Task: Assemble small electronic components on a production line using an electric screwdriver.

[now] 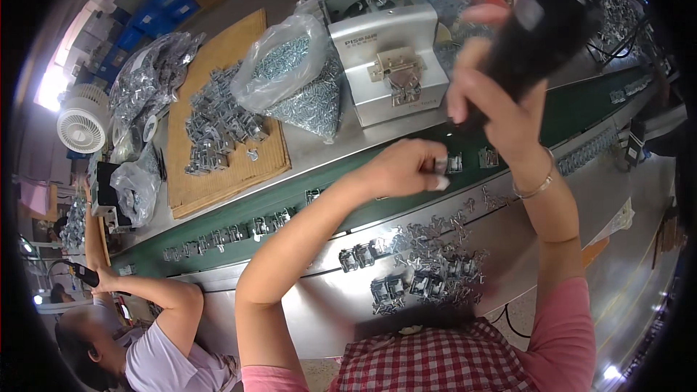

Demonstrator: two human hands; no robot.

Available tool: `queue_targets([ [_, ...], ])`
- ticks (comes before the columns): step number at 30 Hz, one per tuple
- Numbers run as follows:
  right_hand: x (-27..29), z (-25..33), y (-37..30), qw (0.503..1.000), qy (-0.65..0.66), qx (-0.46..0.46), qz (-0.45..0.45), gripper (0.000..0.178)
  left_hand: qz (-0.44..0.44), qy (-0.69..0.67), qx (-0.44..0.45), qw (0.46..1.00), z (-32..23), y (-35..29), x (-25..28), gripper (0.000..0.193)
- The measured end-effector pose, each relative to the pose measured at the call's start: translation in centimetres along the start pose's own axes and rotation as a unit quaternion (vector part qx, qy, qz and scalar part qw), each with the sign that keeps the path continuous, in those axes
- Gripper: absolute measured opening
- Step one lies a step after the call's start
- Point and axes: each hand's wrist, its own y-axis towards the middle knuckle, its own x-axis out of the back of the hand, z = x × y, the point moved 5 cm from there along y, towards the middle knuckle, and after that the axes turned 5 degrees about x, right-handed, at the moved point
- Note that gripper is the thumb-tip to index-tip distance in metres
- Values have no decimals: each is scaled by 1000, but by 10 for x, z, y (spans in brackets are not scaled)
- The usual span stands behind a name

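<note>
Over the green conveyor belt (239, 252), my left hand (406, 168) is curled, thumb and fingers pinched on a small metal part that they mostly cover. A metal bracket (454, 163) sits on the belt right at those fingertips, and another bracket (488, 157) stands a little to the right. My right hand (501, 105) is raised above the belt, wrapped around a black power screwdriver (541, 36), blurred by motion. Its tip is hard to make out. More brackets (236, 232) stand in a row along the belt to the left.
Loose small metal parts (435, 236) and bracket assemblies (388, 290) lie on the steel ledge before me. Beyond the belt stand a grey screw feeder (392, 51), a bag of screws (290, 65) and cardboard (239, 181) bearing brackets. Another person (156, 341) works at left.
</note>
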Motion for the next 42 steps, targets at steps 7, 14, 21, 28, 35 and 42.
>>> queue_targets([
  [7,29,3,-17,999,-29,-11,-26,46,66,-202,88,973,5,39,-6,16],
  [14,20,-10,-43,995,0,-94,21,42,91,-111,157,977,7,5,3,21],
  [21,-3,-5,-53,997,10,-38,71,40,110,87,141,980,-20,-5,10,33],
  [28,-6,-10,-51,997,25,-16,69,37,123,69,72,987,-17,1,11,30],
  [35,-5,-14,-51,996,16,-47,70,35,144,8,62,988,-7,10,10,26],
  [42,0,-27,-55,993,24,-88,70,35,129,-27,78,988,-18,9,17,25],
])
